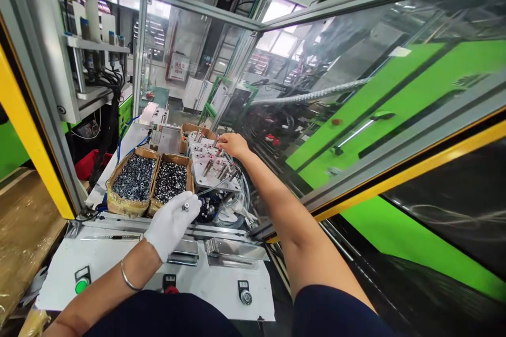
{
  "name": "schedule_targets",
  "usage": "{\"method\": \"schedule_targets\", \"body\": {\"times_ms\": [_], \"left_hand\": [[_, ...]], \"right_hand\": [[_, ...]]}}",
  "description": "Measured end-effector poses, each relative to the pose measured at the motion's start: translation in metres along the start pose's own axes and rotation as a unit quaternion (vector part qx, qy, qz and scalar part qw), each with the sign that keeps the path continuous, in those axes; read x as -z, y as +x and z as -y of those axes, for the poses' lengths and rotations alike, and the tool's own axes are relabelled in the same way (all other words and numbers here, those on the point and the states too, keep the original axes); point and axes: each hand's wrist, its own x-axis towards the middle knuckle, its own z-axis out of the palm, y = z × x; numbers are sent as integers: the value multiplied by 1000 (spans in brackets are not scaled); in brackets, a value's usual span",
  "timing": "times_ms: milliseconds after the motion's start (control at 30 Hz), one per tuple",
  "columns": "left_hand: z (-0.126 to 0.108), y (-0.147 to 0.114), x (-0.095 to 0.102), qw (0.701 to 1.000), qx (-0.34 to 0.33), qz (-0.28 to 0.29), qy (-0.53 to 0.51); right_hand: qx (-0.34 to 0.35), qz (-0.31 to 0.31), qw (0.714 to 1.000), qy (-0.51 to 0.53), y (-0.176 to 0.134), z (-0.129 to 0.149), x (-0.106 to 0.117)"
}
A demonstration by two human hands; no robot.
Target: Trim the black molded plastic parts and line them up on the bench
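My left hand [173, 224], in a white glove, is palm up with its fingers curled around a small metal nut-like part [185, 206]. It hovers just in front of a box of small shiny metal parts [171, 181]. My right hand [233, 145], ungloved, reaches to the far side of a metal fixture plate [201, 171] with upright pins [207, 167]. Its fingertips are pinched at one of the fixture's posts; whatever is between them is too small to make out.
Left of the parts box stands another box of dark rings [134, 179]; a third carton [185, 137] sits behind. Flat metal plates [233, 251] lie at the front, near a green button [81, 286]. Clear guard panels [336, 89] and loose hoses [241, 205] border the right side.
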Motion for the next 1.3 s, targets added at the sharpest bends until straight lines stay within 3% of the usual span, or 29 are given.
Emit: {"method": "schedule_targets", "body": {"times_ms": [167,300,400,467,533,633,800,1000,1133,1200,1233,1300], "left_hand": [[-6,2,-5,998,12,18,-60],[-13,2,-6,995,23,44,-89],[-17,4,-4,993,7,53,-105],[-18,7,-3,990,-8,72,-121],[-19,8,-4,988,-19,93,-126],[-20,8,-6,986,-30,114,-115],[-20,13,-2,992,-40,108,-57],[-14,23,13,986,-132,74,72],[-26,27,15,975,-191,53,104],[-42,32,19,940,-288,17,184],[-52,36,22,899,-353,-13,259],[-69,45,33,763,-468,-92,436]], "right_hand": [[2,2,1000,-20,-3,0,14],[27,-59,998,14,-22,19,36],[183,-9,976,116,-61,54,47],[327,96,927,156,-92,81,49],[397,149,895,139,-119,105,47],[400,168,894,108,-135,124,38],[399,217,883,116,-128,126,33],[377,186,907,36,-133,141,37],[391,181,892,133,-98,128,40],[344,132,914,172,-63,109,41],[304,90,933,173,-43,97,40],[209,3,970,120,-5,73,35]]}}
